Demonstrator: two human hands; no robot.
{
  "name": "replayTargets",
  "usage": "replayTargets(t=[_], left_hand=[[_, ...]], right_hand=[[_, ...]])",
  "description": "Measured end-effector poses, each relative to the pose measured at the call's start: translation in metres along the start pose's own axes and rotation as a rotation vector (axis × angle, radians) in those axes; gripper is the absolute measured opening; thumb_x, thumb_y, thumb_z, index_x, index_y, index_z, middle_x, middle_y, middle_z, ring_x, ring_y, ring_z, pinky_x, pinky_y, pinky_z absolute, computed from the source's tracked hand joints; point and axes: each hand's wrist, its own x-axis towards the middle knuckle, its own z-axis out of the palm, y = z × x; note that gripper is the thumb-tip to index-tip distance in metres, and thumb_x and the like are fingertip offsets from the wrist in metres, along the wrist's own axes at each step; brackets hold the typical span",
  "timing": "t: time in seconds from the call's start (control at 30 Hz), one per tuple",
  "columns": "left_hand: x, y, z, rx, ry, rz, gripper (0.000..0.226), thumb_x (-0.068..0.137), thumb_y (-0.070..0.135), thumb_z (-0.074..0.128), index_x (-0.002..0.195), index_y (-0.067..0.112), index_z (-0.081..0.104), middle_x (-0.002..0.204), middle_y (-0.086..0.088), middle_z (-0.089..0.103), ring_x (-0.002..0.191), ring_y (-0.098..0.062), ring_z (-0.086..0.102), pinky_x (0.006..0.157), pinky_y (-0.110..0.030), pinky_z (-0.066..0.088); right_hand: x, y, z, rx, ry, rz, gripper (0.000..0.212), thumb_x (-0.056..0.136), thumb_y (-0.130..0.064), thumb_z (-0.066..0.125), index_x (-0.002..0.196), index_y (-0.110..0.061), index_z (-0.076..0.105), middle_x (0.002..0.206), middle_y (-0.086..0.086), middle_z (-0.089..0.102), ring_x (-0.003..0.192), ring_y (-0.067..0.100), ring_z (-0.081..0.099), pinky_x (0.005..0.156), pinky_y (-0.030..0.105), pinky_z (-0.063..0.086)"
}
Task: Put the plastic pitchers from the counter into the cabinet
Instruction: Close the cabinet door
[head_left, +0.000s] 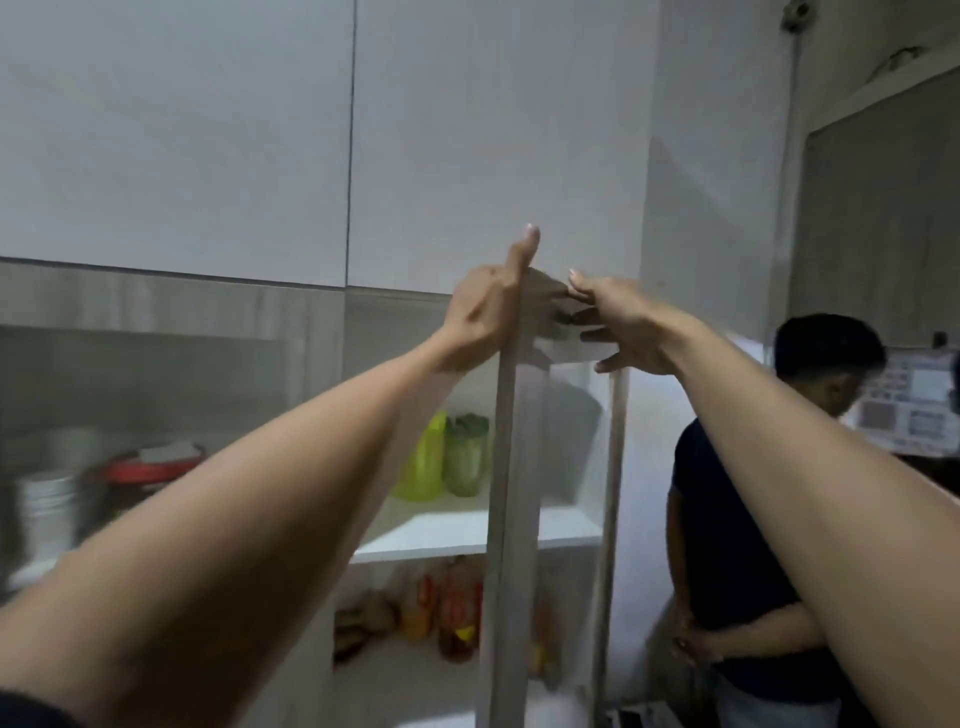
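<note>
Head view shows two plastic pitchers, a yellow-green pitcher (423, 460) and a paler green pitcher (467, 454), standing upright side by side on the upper shelf (467, 530) inside the open cabinet, the two touching or nearly so. Just in front of the pitchers, the edge of the cabinet door (511, 493) runs vertically down the frame. Above the pitchers, at the top of that door edge, the left hand (491, 312) is closed around the door edge with its thumb pointing up against the white upper door. The right hand (618, 325) is spread open, fingers extended, near the door's top corner and just beside the left hand; whether it touches anything cannot be told. Below the pitchers, the lower shelf holds blurred orange and red packages (447, 608). Left of the pitchers, a red-rimmed container (150, 462) and metal pots (49, 506) sit on the counter. Right of the pitchers, another person in a dark shirt (737, 561) stands beyond the cabinet.
</note>
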Motion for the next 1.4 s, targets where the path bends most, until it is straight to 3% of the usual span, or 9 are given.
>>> replayTargets(t=[0.07, 0.13, 0.27, 0.37, 0.47, 0.6, 0.7, 1.0, 1.4], left_hand=[[0.003, -0.017, -0.018, 0.057, 0.132, 0.019, 0.066, 0.084, 0.071, 0.049, 0.079, 0.008, 0.071, 0.079, -0.004, 0.073, 0.077, -0.023, 0.068, 0.081, -0.036, 0.054], [0.007, -0.041, -0.037, 0.205, 0.285, 0.058, 0.039, 0.084, 0.054, 0.065, 0.095, 0.017, 0.067, 0.091, 0.0, 0.069, 0.085, -0.018, 0.064, 0.08, -0.03, 0.05], [0.023, -0.088, -0.062, 0.621, 0.457, 0.126, 0.064, 0.081, 0.045, 0.071, 0.137, 0.026, 0.045, 0.132, -0.006, 0.058, 0.12, -0.025, 0.055, 0.094, -0.034, 0.045], [0.041, -0.115, -0.068, 1.035, 0.473, 0.166, 0.069, 0.087, 0.046, 0.065, 0.148, 0.028, 0.037, 0.159, -0.012, 0.027, 0.138, -0.033, 0.035, 0.109, -0.043, 0.037], [0.06, -0.138, -0.071, 1.256, 0.445, 0.081, 0.068, 0.093, 0.046, 0.056, 0.153, 0.03, 0.028, 0.165, -0.015, 0.005, 0.15, -0.037, 0.009, 0.12, -0.052, 0.015], [0.081, -0.182, -0.062, 1.426, 0.379, 0.023, 0.057, 0.102, 0.029, 0.043, 0.155, 0.025, 0.022, 0.165, -0.015, 0.003, 0.15, -0.04, -0.002, 0.119, -0.059, 0.003], [0.088, -0.213, -0.057, 1.439, 0.312, -0.026, 0.057, 0.102, 0.018, 0.038, 0.156, 0.02, 0.021, 0.165, -0.015, 0.004, 0.151, -0.036, 0.003, 0.12, -0.056, 0.009], [0.115, -0.261, -0.054, 1.224, 0.248, -0.125, 0.058, 0.101, 0.037, 0.038, 0.154, 0.018, 0.025, 0.164, -0.018, 0.007, 0.151, -0.035, 0.01, 0.119, -0.054, 0.013], [0.142, -0.285, -0.062, 1.262, 0.188, -0.133, 0.063, 0.099, 0.05, 0.033, 0.156, 0.028, 0.015, 0.164, -0.016, 0.007, 0.151, -0.034, 0.009, 0.117, -0.058, 0.021]], right_hand=[[0.024, 0.003, 0.025, -0.028, -0.024, -0.041, 0.06, 0.099, -0.06, 0.036, 0.149, -0.027, 0.045, 0.157, -0.002, 0.042, 0.141, 0.028, 0.04, 0.103, 0.056, 0.036], [0.048, 0.009, 0.046, -0.076, -0.034, -0.082, 0.062, 0.1, -0.059, 0.037, 0.154, -0.031, 0.035, 0.161, -0.004, 0.035, 0.142, 0.029, 0.038, 0.099, 0.052, 0.037], [0.105, 0.034, 0.074, -0.26, -0.045, -0.227, 0.071, 0.101, -0.05, 0.043, 0.16, -0.024, 0.015, 0.166, 0.003, 0.021, 0.151, 0.026, 0.024, 0.117, 0.04, 0.024], [0.143, 0.056, 0.082, -0.404, -0.053, -0.238, 0.082, 0.097, -0.049, 0.051, 0.16, -0.026, 0.005, 0.167, 0.012, 0.015, 0.153, 0.027, 0.016, 0.122, 0.04, 0.019], [0.175, 0.075, 0.087, -0.508, -0.004, -0.223, 0.088, 0.096, -0.049, 0.055, 0.16, -0.032, -0.003, 0.166, 0.02, 0.002, 0.153, 0.037, 0.006, 0.122, 0.046, 0.014], [0.217, 0.106, 0.093, -0.599, 0.025, -0.234, 0.091, 0.096, -0.047, 0.056, 0.158, -0.037, -0.01, 0.167, 0.014, -0.014, 0.153, 0.038, -0.006, 0.119, 0.062, 0.011], [0.239, 0.122, 0.097, -0.646, 0.063, -0.259, 0.09, 0.096, -0.044, 0.056, 0.158, -0.035, -0.008, 0.167, 0.012, -0.017, 0.154, 0.035, -0.008, 0.118, 0.064, 0.008], [0.274, 0.144, 0.111, -0.653, 0.055, -0.282, 0.089, 0.097, -0.033, 0.055, 0.159, -0.03, -0.01, 0.164, 0.01, -0.025, 0.153, 0.033, -0.012, 0.119, 0.064, 0.005], [0.292, 0.145, 0.123, -0.591, 0.032, -0.218, 0.092, 0.095, -0.035, 0.06, 0.159, -0.032, -0.007, 0.164, 0.008, -0.026, 0.153, 0.031, -0.012, 0.118, 0.065, 0.01]])
